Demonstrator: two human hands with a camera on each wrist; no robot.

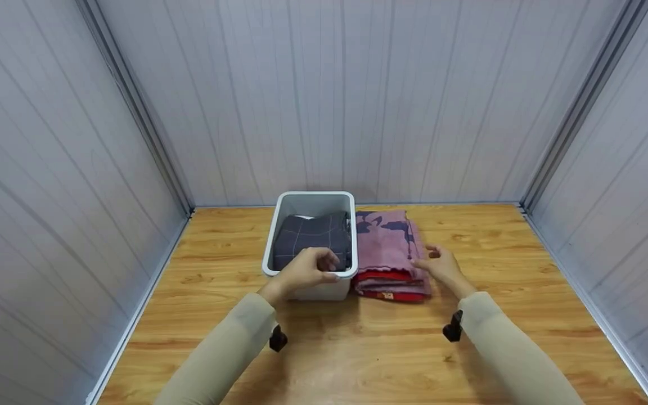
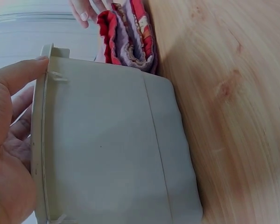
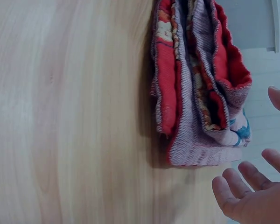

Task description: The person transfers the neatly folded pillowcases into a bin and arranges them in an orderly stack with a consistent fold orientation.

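A white plastic bin [image 1: 315, 289] stands on the wooden surface, holding a folded dark grey cloth [image 1: 315, 233] with thin light lines. My left hand [image 1: 307, 269] is at the bin's near rim, its fingers loosely bent over the opening. In the left wrist view its thumb [image 2: 25, 73] overlaps the rim. Folded towels [image 1: 383, 242], mauve with dark blue floral shapes and red folds showing, lie stacked against the bin's right side. Next to their right edge is my right hand [image 1: 442, 269], fingers spread and loosely bent, with nothing held.
The wood-grain surface [image 1: 217, 304] meets a pale panelled wall [image 1: 324, 101] just behind the bin. Similar side walls rise at the left [image 1: 65, 197] and right [image 1: 611, 214]. A small black wrist camera [image 1: 452, 327] sits under the right sleeve.
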